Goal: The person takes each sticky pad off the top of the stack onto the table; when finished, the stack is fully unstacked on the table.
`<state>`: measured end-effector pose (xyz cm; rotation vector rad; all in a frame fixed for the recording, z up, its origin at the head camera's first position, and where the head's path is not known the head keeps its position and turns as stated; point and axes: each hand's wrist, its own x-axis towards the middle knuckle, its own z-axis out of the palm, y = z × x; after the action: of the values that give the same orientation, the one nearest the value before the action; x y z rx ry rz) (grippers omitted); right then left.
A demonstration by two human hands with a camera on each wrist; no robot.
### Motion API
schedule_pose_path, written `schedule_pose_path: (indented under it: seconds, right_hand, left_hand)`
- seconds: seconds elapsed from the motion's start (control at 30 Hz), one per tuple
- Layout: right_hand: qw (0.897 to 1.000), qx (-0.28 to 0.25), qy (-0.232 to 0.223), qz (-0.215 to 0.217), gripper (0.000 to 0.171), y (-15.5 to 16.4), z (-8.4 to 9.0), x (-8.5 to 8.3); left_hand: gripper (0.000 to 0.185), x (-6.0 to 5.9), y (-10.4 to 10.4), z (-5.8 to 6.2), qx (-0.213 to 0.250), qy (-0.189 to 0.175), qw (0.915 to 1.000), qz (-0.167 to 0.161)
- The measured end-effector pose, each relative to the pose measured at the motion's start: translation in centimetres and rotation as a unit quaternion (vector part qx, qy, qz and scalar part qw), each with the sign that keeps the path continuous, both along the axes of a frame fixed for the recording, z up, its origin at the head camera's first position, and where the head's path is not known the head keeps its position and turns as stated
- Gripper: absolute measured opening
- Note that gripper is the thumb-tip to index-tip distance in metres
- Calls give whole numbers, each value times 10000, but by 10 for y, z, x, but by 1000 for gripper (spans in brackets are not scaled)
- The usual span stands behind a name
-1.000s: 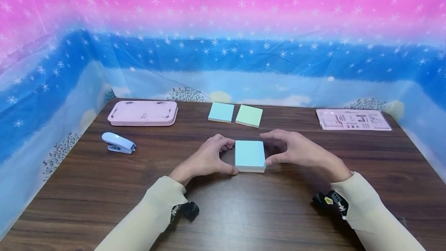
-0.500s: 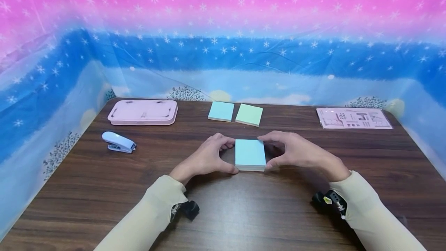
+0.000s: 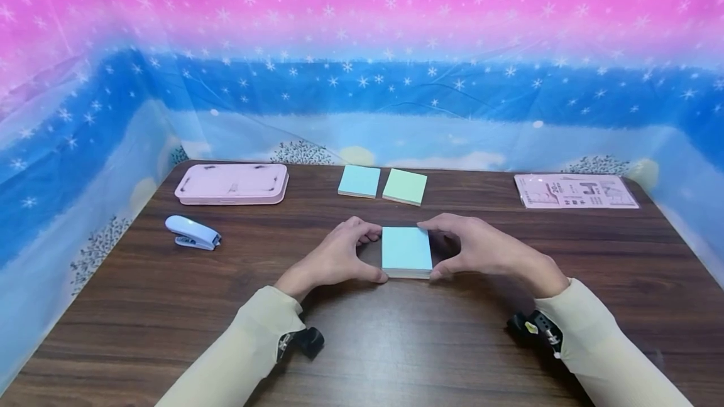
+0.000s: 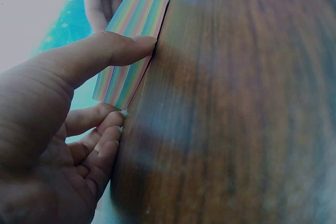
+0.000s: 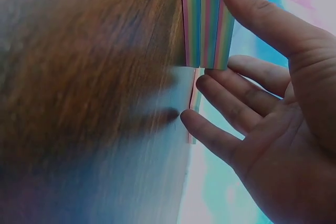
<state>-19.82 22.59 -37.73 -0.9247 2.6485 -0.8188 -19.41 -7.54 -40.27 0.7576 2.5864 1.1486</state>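
I note a dark wood-grain table (image 3: 396,344) enclosed on three sides by a plastic sheet backdrop (image 3: 362,80), pink above, blue with white stars below, pale at the base. At the middle of the table lies a thick sticky-note pad (image 3: 406,251), top sheet light blue, its edges striped in several colours in both wrist views. My left hand (image 3: 334,257) holds the pad at its left side, thumb (image 4: 113,51) pressed against the near edge and curled fingers at the far corner. My right hand (image 3: 486,247) pinches the pad's right side between thumb at the near corner and forefinger at the far corner; its other fingers (image 5: 231,103) are spread loose, clear of the pad. The pad rests flat on the wood.

Toward the back edge lie a blue pad (image 3: 359,181) and a green pad (image 3: 404,186), just beside each other. At back left lies a pink case (image 3: 232,183), with a light blue stapler (image 3: 192,233) nearer me. At back right lies a flat printed packet (image 3: 575,191).
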Motion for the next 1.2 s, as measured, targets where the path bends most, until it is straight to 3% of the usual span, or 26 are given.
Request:
schedule_pose_path:
  seconds: [1.2]
  right_hand:
    - [10000, 4, 43, 49, 83, 0, 0, 2]
  left_hand:
    - [82, 2, 1, -1, 28, 72, 10000, -13]
